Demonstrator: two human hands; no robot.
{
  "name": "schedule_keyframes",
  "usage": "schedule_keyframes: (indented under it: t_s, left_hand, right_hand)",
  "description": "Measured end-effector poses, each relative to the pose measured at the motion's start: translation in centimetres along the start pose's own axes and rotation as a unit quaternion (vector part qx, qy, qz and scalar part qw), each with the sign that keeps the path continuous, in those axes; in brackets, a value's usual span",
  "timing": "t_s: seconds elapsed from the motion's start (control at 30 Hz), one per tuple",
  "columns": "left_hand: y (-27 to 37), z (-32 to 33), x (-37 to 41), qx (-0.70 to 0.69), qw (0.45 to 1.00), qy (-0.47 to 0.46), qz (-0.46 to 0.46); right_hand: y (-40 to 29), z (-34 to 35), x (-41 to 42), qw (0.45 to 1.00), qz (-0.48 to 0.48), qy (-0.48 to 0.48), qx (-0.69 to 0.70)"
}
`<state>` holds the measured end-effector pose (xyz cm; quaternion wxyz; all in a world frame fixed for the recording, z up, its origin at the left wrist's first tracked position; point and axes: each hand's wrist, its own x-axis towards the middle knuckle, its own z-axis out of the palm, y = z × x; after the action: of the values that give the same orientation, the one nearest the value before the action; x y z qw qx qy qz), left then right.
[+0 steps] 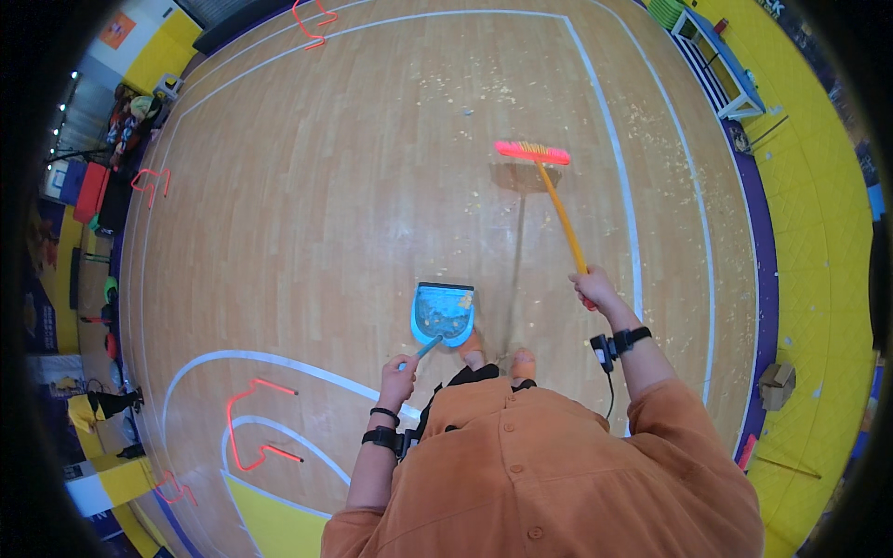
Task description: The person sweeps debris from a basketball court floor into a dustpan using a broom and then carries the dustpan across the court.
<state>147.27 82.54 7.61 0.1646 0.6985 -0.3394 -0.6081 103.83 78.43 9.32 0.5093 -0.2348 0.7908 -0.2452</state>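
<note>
My right hand (594,287) grips the orange handle of a broom (562,216) near its end. The broom's pink head (534,152) points away from me, and its shadow lies apart from it on the floor, so it looks raised. In my left hand (398,381) is the handle of a blue dustpan (442,315), low in front of my feet with its dark lip facing away. Some pale scraps and dust lie in the pan. More pale scraps (488,89) are scattered over the wood-patterned court floor (335,209), thickest ahead and to the right.
Red bent-tube hurdles (241,425) stand on the left and at the far end. Along the right run a yellow padded wall (816,251), a blue-topped bench (725,63) and a cardboard box (777,386). Bags and gear (132,118) line the left edge.
</note>
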Motion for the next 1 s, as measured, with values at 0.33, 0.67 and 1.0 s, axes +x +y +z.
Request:
schedule_keyframes:
  t_s: [0.33,0.67,1.0]
  left_hand:
    - [0.8,-1.6,4.0,0.037,0.997,-0.025,0.061]
    - [3.0,-2.0,7.5,0.044,0.996,-0.025,0.073]
    - [7.4,-0.7,7.2,0.023,0.999,-0.025,0.028]
  right_hand:
    - [7.5,6.3,-9.7,0.928,0.018,-0.178,-0.327]
    - [3.9,-1.3,-19.3,0.933,0.195,-0.282,0.110]
    - [3.2,-3.9,-10.1,0.978,0.113,-0.058,0.164]
